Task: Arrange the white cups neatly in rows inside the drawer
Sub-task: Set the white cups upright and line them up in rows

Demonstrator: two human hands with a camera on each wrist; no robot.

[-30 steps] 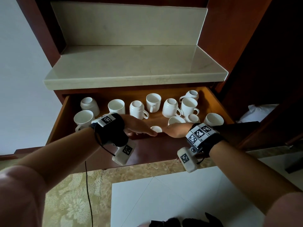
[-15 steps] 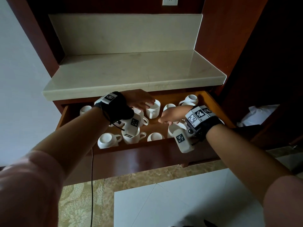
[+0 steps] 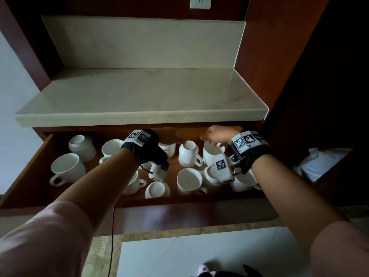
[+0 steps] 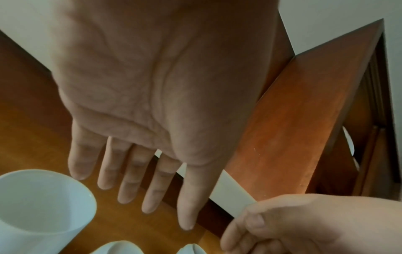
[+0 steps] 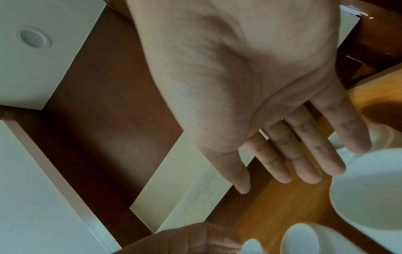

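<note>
Drawer (image 3: 30, 176) sits pulled out under the counter (image 3: 119, 100); wall socket (image 3: 200, 2) above, behind it. Cups (image 3: 188, 181) lie scattered in the drawer, approx 2 loose rows front to back. Left hand (image 3: 169, 135) over back-centre cups, right hand (image 3: 216, 134) over back-right ones, w/ 1 cup (image 3: 188, 153) between them.
</note>
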